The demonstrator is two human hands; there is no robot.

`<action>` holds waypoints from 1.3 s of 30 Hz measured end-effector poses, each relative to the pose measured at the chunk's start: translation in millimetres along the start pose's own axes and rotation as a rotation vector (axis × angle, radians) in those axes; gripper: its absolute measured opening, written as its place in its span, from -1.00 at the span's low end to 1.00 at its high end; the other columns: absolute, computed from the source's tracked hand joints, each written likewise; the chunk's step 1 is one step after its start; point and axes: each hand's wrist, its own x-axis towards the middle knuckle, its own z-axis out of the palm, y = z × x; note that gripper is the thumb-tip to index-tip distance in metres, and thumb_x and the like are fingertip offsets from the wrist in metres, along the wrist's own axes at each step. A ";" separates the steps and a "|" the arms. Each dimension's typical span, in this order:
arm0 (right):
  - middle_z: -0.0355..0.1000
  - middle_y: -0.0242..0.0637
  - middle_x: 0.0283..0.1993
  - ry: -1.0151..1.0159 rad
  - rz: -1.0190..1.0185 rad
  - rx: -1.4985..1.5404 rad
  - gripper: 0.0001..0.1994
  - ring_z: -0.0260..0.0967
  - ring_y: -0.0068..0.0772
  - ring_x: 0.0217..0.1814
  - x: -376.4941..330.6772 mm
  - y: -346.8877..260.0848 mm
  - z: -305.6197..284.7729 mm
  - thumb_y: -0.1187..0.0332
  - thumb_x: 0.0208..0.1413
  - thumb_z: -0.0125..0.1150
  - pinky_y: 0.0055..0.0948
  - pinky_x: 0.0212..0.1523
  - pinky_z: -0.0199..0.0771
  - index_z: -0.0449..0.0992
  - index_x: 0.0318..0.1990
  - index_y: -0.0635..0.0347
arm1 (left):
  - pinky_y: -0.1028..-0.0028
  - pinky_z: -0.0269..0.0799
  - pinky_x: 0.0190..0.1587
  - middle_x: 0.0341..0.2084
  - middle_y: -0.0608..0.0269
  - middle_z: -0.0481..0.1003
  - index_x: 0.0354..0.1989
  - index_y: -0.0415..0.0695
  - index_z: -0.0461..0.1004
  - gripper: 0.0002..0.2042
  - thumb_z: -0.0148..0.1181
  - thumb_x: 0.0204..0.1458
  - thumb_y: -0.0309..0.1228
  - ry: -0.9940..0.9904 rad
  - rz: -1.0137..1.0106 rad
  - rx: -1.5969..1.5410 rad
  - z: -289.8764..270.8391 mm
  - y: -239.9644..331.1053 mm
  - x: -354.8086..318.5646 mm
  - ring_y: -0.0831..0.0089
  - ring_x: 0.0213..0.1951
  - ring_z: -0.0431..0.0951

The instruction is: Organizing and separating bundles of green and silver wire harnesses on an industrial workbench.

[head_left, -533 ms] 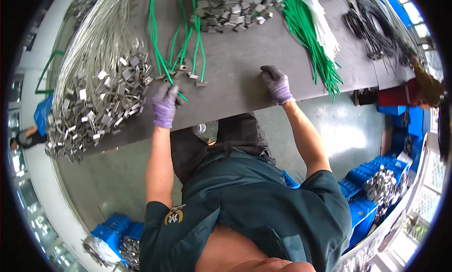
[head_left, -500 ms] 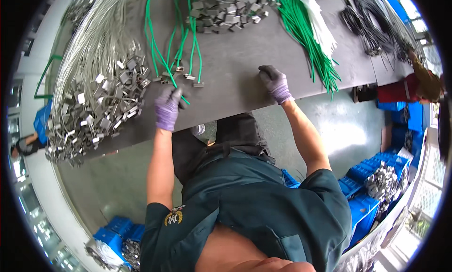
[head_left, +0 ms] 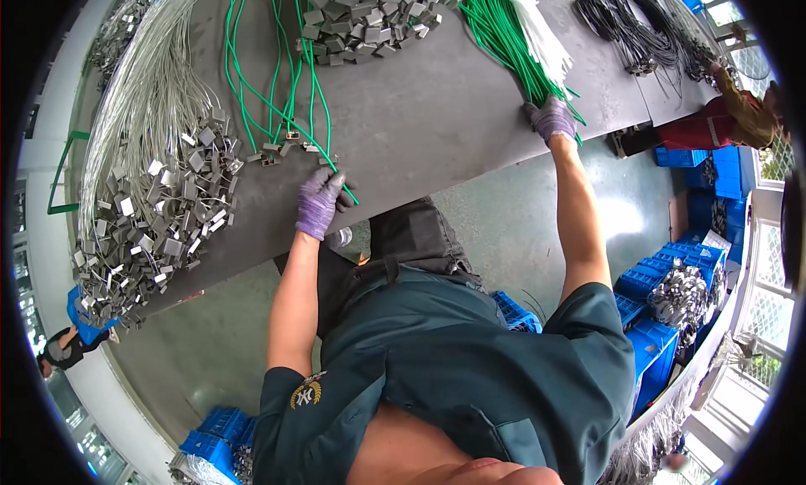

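Observation:
My left hand (head_left: 319, 201), in a purple and grey glove, is closed on a green wire (head_left: 350, 195) near its loose end, close to the table's front edge. Above that hand, small metal connectors (head_left: 270, 152) lie at the ends of several other green wires. My right hand (head_left: 554, 121), gloved alike, is at the loose ends of a thick green wire bundle (head_left: 504, 53). Its fingers close round some of the wires; how many is hidden. White strands (head_left: 541, 36) lie along the bundle's right side.
Grey metal-ended pieces pile up (head_left: 168, 208) on the dark table (head_left: 420, 116) at left, with pale wires (head_left: 159, 57) behind. Another grey pile (head_left: 374, 19) lies at the back. Black cable coils (head_left: 642, 23) and a person (head_left: 705, 124) are at right. Blue crates (head_left: 651, 342) stand behind me.
My right hand has moved right, from bare tabletop to the green bundle's ends. My left hand has shifted slightly right, still holding the green wire. The view has turned a little.

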 end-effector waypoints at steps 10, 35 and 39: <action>0.46 -0.04 -0.47 -0.148 -0.347 -0.088 -0.72 0.45 -0.07 -0.39 36.8 14.0 11.7 0.17 -0.07 0.12 -0.23 -0.35 0.43 0.49 -0.36 0.22 | 0.66 0.31 -0.66 -0.53 0.26 0.50 -0.36 -0.17 0.39 -0.84 0.00 0.10 -0.33 -0.021 0.015 -0.045 -2.4 -0.9 0.9 0.62 -0.66 0.45; 0.42 -0.02 -0.45 -0.490 -0.977 0.400 -0.72 0.39 0.04 -0.35 -191.6 -195.5 39.9 0.13 -0.07 0.11 -0.19 -0.30 0.39 0.50 -0.35 0.16 | 0.41 0.29 -0.38 -0.61 0.15 0.46 -0.36 -0.29 0.48 -0.79 0.01 0.05 -0.37 0.194 0.058 0.142 37.2 -22.0 -19.6 0.47 -0.53 0.36; 0.43 -0.05 -0.41 -0.505 -1.058 0.302 -0.73 0.38 0.04 -0.31 -192.2 -203.9 33.7 0.11 -0.07 0.12 -0.15 -0.28 0.37 0.50 -0.34 0.10 | 0.50 0.36 -0.65 -0.73 0.40 0.28 -0.36 -0.02 0.41 -0.77 0.01 0.04 -0.13 0.116 -0.385 -0.234 34.6 5.6 -32.7 0.56 -0.69 0.32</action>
